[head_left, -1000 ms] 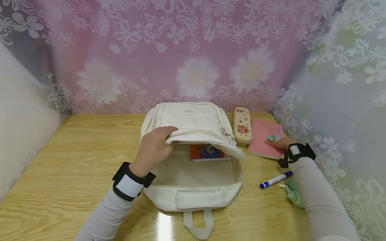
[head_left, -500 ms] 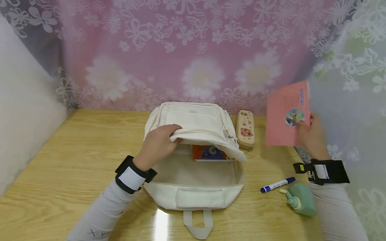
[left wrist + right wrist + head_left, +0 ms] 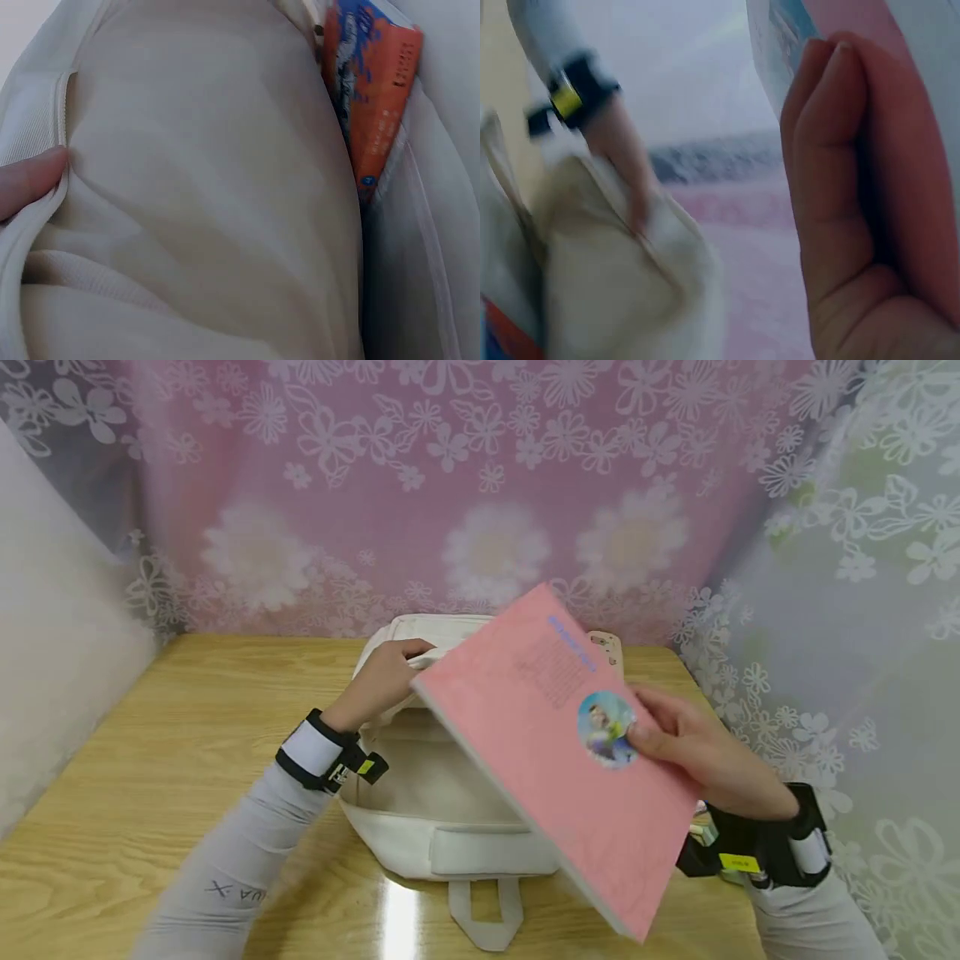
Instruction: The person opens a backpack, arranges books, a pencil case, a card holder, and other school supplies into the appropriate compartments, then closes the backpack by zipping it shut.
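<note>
Head: pink book [image 3: 555, 756], long axis diagonal

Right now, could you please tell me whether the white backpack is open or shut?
The backpack is open: the left hand holds its flap up, exposing an orange book inside.

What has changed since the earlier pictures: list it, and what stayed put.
The right hand took hold of the pink book, lifted it off the table and swung it left; it now slants in front of the bag. The pencil case is now mostly hidden behind it. Unchanged: the left hand holds the bag open, and the orange book is inside.
</note>
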`<state>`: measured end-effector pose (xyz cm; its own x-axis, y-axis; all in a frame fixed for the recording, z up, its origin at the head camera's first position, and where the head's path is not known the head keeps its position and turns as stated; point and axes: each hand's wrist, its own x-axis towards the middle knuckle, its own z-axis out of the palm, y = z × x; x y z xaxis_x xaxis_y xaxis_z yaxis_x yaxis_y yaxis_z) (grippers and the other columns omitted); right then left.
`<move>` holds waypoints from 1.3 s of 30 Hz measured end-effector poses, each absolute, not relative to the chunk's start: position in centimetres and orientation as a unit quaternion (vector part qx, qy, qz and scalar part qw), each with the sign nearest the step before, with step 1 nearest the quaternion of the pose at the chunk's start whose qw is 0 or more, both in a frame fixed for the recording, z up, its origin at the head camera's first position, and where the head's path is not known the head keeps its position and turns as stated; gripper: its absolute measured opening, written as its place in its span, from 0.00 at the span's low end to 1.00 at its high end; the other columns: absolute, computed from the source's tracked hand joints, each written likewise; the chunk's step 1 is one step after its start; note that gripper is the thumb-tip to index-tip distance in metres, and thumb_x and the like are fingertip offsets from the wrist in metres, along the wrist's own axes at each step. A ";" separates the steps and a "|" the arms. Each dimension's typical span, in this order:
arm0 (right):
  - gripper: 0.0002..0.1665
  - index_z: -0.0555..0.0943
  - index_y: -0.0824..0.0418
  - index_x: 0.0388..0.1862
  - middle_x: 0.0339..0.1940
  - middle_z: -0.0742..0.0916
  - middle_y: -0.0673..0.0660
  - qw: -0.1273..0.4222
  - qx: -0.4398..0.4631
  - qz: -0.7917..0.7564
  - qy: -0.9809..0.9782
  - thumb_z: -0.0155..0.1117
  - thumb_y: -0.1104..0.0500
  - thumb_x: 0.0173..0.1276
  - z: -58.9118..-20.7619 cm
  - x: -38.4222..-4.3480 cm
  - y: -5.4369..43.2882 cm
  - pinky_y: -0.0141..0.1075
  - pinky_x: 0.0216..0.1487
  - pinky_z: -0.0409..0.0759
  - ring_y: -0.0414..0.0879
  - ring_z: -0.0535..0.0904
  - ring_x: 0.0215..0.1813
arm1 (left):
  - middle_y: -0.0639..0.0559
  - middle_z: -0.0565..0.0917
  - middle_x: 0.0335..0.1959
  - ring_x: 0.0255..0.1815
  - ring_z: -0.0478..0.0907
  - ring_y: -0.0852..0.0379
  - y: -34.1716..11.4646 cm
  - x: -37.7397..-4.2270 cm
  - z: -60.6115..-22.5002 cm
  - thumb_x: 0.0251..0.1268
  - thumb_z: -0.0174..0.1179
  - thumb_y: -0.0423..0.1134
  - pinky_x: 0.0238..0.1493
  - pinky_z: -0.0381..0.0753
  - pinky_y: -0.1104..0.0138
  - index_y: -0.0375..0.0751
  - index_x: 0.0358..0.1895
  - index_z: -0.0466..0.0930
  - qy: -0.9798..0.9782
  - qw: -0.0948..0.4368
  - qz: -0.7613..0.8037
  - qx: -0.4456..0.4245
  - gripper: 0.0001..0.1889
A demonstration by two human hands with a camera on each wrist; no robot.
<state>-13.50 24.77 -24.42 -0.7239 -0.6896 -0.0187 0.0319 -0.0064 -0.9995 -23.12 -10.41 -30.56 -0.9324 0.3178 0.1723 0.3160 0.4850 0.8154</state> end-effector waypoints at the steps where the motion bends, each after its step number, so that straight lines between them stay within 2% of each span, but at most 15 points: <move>1: 0.26 0.55 0.58 0.71 0.44 0.84 0.53 0.297 -0.255 -0.650 0.651 0.40 0.64 0.76 -24.8 -13.3 23.9 0.39 0.35 0.83 0.45 0.85 0.38 | 0.53 0.83 0.45 0.39 0.75 0.54 -10.5 -23.4 -30.4 0.60 0.60 0.53 0.45 0.72 0.62 0.51 0.46 0.82 0.861 0.005 0.476 0.182 0.15; 6: 0.21 0.62 0.65 0.64 0.41 0.85 0.58 0.386 -0.267 -0.583 0.663 0.45 0.60 0.75 -27.7 -13.7 20.4 0.41 0.33 0.83 0.48 0.86 0.32 | 0.54 0.82 0.50 0.49 0.76 0.57 -11.0 -24.1 -29.2 0.56 0.64 0.52 0.53 0.73 0.60 0.52 0.48 0.82 0.850 0.028 0.497 0.174 0.17; 10: 0.21 0.67 0.62 0.61 0.41 0.84 0.59 0.410 -0.252 -0.532 0.697 0.49 0.54 0.74 -30.5 -15.0 19.3 0.38 0.34 0.83 0.47 0.85 0.30 | 0.55 0.79 0.56 0.56 0.74 0.58 -11.2 -23.8 -28.6 0.57 0.64 0.52 0.56 0.72 0.58 0.54 0.54 0.80 0.840 0.053 0.508 0.184 0.20; 14: 0.29 0.65 0.63 0.64 0.45 0.82 0.60 0.369 -0.197 -0.484 0.768 0.53 0.49 0.71 -32.6 -16.4 19.4 0.35 0.40 0.79 0.46 0.82 0.34 | 0.54 0.80 0.55 0.57 0.74 0.58 -11.0 -23.2 -28.4 0.59 0.63 0.50 0.58 0.72 0.59 0.53 0.54 0.80 0.836 0.059 0.505 0.206 0.19; 17: 0.35 0.59 0.64 0.69 0.51 0.77 0.59 0.325 -0.154 -0.467 0.808 0.52 0.46 0.71 -33.9 -17.7 19.2 0.34 0.46 0.74 0.43 0.78 0.40 | 0.55 0.81 0.52 0.55 0.75 0.59 -10.7 -22.6 -28.1 0.61 0.62 0.46 0.57 0.72 0.60 0.53 0.52 0.81 0.843 0.031 0.488 0.224 0.16; 19: 0.34 0.57 0.64 0.70 0.52 0.76 0.60 0.298 -0.142 -0.483 0.811 0.50 0.48 0.72 -34.7 -18.8 18.5 0.34 0.47 0.73 0.43 0.77 0.42 | 0.55 0.82 0.51 0.53 0.76 0.59 -10.3 -22.1 -27.9 0.62 0.61 0.44 0.55 0.74 0.61 0.52 0.51 0.81 0.852 0.001 0.469 0.234 0.14; 22: 0.31 0.59 0.61 0.70 0.53 0.77 0.61 0.257 -0.137 -0.534 0.794 0.51 0.52 0.72 -35.8 -20.3 16.7 0.36 0.48 0.75 0.45 0.78 0.44 | 0.54 0.83 0.50 0.50 0.78 0.58 -9.7 -21.2 -27.7 0.62 0.61 0.42 0.49 0.75 0.62 0.51 0.50 0.82 0.862 -0.035 0.443 0.245 0.13; 25: 0.29 0.60 0.56 0.71 0.65 0.70 0.57 0.216 -0.156 -0.578 0.771 0.51 0.57 0.72 -36.5 -21.4 14.9 0.38 0.57 0.70 0.45 0.71 0.59 | 0.53 0.83 0.49 0.47 0.78 0.58 -9.3 -20.5 -27.8 0.62 0.61 0.41 0.45 0.76 0.64 0.50 0.49 0.82 0.865 -0.044 0.438 0.242 0.13; 27: 0.28 0.61 0.55 0.70 0.67 0.68 0.56 0.200 -0.159 -0.590 0.766 0.51 0.57 0.73 -36.7 -21.7 14.1 0.40 0.59 0.69 0.46 0.68 0.62 | 0.54 0.83 0.49 0.46 0.78 0.59 -9.3 -20.3 -27.9 0.62 0.61 0.39 0.43 0.75 0.64 0.50 0.49 0.83 0.865 -0.054 0.444 0.227 0.12; 29: 0.28 0.61 0.56 0.70 0.66 0.69 0.58 0.196 -0.159 -0.588 0.768 0.50 0.55 0.73 -36.8 -21.8 13.9 0.38 0.57 0.69 0.45 0.70 0.60 | 0.55 0.83 0.48 0.46 0.78 0.59 -9.5 -20.2 -28.0 0.62 0.61 0.38 0.44 0.75 0.65 0.50 0.48 0.83 0.864 -0.066 0.452 0.212 0.12; 33: 0.29 0.57 0.58 0.71 0.57 0.73 0.61 0.226 -0.127 -0.619 0.741 0.47 0.54 0.75 -37.1 -21.3 15.1 0.33 0.43 0.79 0.40 0.80 0.41 | 0.54 0.83 0.48 0.46 0.77 0.59 -9.7 -20.1 -28.0 0.62 0.61 0.38 0.47 0.75 0.64 0.49 0.48 0.83 0.860 -0.076 0.461 0.204 0.12; 36: 0.27 0.53 0.54 0.71 0.59 0.69 0.53 0.229 -0.105 -0.671 0.697 0.43 0.57 0.76 -37.3 -21.2 16.3 0.29 0.41 0.79 0.35 0.79 0.42 | 0.53 0.84 0.48 0.46 0.78 0.58 -9.2 -20.0 -27.8 0.62 0.61 0.39 0.48 0.76 0.63 0.49 0.48 0.83 0.863 -0.075 0.456 0.206 0.12; 38: 0.23 0.57 0.51 0.67 0.58 0.69 0.48 0.211 -0.104 -0.709 0.665 0.43 0.61 0.76 -37.1 -21.3 16.2 0.28 0.42 0.79 0.35 0.77 0.46 | 0.53 0.84 0.48 0.46 0.78 0.59 -8.8 -19.8 -27.5 0.61 0.62 0.39 0.48 0.76 0.64 0.49 0.48 0.83 0.865 -0.080 0.451 0.207 0.12; 39: 0.21 0.61 0.50 0.63 0.55 0.70 0.46 0.185 -0.106 -0.718 0.663 0.45 0.63 0.74 -37.0 -21.3 15.9 0.26 0.44 0.77 0.35 0.75 0.47 | 0.53 0.84 0.47 0.46 0.78 0.59 -8.4 -19.7 -27.4 0.61 0.62 0.39 0.47 0.76 0.64 0.49 0.48 0.83 0.865 -0.081 0.450 0.208 0.12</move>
<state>-21.34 15.90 -36.97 -0.9091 -0.4059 -0.0934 0.1253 -0.0525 -0.9907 -19.68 -8.44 -27.35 -0.9002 0.2876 0.3271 0.4329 0.5083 0.7444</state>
